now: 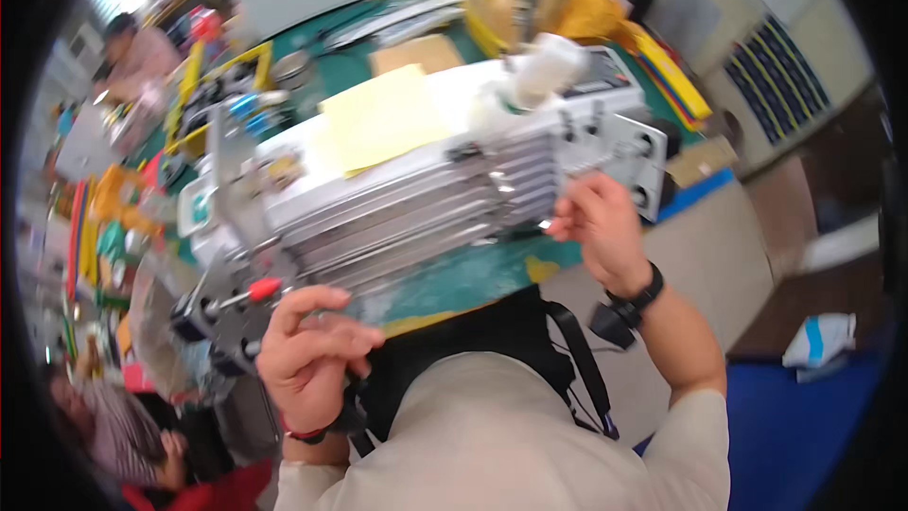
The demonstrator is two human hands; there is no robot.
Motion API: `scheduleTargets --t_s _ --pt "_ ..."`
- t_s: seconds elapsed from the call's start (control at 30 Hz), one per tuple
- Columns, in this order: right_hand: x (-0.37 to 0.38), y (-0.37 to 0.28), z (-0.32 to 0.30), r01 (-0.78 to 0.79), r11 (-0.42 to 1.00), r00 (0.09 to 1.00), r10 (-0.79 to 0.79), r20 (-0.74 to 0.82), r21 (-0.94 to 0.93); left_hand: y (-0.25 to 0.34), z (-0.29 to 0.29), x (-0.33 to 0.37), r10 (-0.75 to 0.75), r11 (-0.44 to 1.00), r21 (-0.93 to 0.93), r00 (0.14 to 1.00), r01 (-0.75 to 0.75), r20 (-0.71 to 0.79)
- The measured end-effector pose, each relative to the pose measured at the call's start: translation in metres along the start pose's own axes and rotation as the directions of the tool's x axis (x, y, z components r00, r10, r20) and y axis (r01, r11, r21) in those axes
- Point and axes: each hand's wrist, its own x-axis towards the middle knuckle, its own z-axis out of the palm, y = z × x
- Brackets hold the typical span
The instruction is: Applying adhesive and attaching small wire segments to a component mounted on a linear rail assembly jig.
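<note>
On my feed, left hand (pixel 312 355) is nearest: fingers loosely bent, well spread from the thumb, nothing I can see in it, just beside a red-tipped rod (pixel 265 290). Right hand (pixel 605 232) is farther up, fingers and thumb drawn together by the holed end plate (pixel 641 166); tiny bright bit at the tips, can't tell if it's gripped. Slatted metal frame (pixel 407 218) lies lengthwise beyond the left hand, over the green bench (pixel 454 279). Behind it I've got a white casing (pixel 303 147) with a yellow sheet (pixel 388 118) on top. Farther left: yellow bin (pixel 263 64), then a seated co-worker (pixel 147 55).
</note>
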Motion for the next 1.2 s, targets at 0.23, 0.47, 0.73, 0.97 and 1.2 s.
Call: scheduleTargets --t_s 0.23,0.47,0.73,0.97,1.2 --pt "-0.078 -0.071 0.004 -0.142 0.904 0.936 0.255 0.243 -0.404 -0.063 0.064 -0.025 0.204 0.855 0.518 0.901 0.027 -0.383" --pt "-0.068 -0.046 0.08 0.258 0.821 0.835 0.076 0.545 -0.509 -0.075 0.042 -0.012 0.132 0.836 0.536 0.907 0.115 -0.401" --pt "-0.026 -0.007 0.164 0.8 0.369 0.58 -0.274 0.767 -0.473 -0.071 -0.024 -0.063 0.492 0.83 0.553 0.379 0.067 -0.784" --pt "-0.02 0.009 0.177 0.802 0.307 0.586 -0.239 0.774 -0.512 -0.051 -0.007 -0.057 0.3 0.663 0.731 0.837 0.161 -0.457" --pt "-0.04 -0.012 0.142 0.968 0.055 0.247 -0.047 0.968 -0.244 -0.078 0.035 -0.006 0.268 0.715 0.694 0.95 -0.086 -0.158"
